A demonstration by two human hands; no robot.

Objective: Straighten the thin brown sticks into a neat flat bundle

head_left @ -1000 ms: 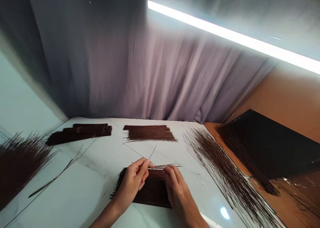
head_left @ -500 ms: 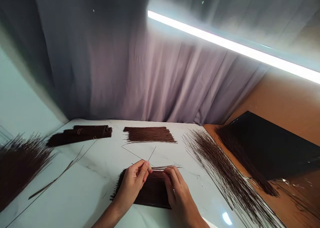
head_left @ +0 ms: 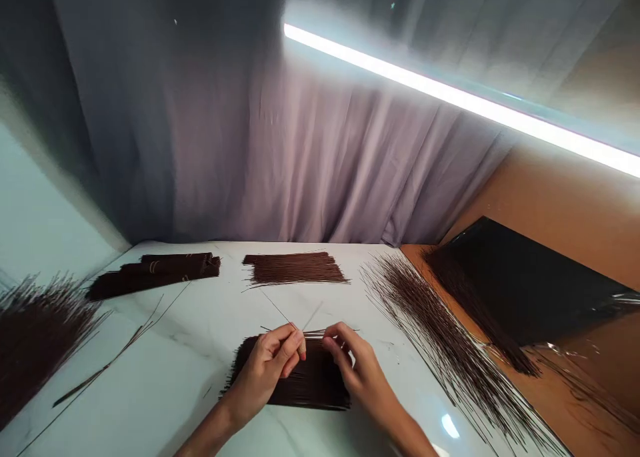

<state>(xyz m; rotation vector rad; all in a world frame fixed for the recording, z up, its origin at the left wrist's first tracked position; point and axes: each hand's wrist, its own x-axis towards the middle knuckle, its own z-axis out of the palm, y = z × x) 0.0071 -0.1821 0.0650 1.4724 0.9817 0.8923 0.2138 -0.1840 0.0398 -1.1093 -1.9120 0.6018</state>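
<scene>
My left hand (head_left: 277,355) is closed in a pinch over the near pile, and thin brown sticks (head_left: 277,305) poke up from its fingertips, crossing in a V. One of them is blurred. To its right, my right hand (head_left: 357,358) curls with thumb and forefinger drawn together at the pile's far right edge. Whatever lies between those fingertips is too small to make out. Under both hands rests a dense flat pile of dark brown sticks (head_left: 311,385), lying side by side. A few loose sticks (head_left: 315,333) stretch along its far edge.
Farther back lie a brown stick bundle (head_left: 297,269) and dark rolled bundles (head_left: 170,268). Long sticks spread over the right side (head_left: 440,323), others at far left (head_left: 40,337). A black sheet (head_left: 530,280) leans on the right, and a curtain (head_left: 300,143) hangs behind the white table (head_left: 165,383).
The sticks in my left hand have swung, their V shifting right. My right hand has moved slightly up and outward. The whole view has shifted a little.
</scene>
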